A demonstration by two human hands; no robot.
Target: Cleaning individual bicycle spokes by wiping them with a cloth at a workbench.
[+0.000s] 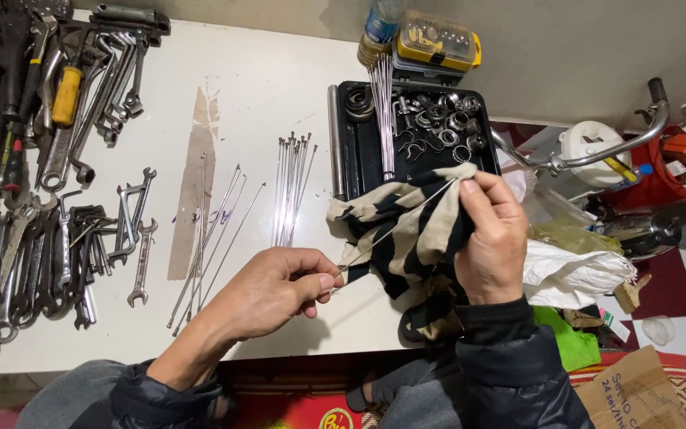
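Dark padded sleeves (510,357) sat nearest. Left hand (271,290), fingers pinched together on near end of 1 thin metal spoke (395,229). Right hand (490,238) clamped a striped black-and-beige rag (406,230) around the spoke's far part, above the white table (263,87). Loose spokes (291,187) lay left; black parts tray (351,143) far; spanners (132,230) far left.
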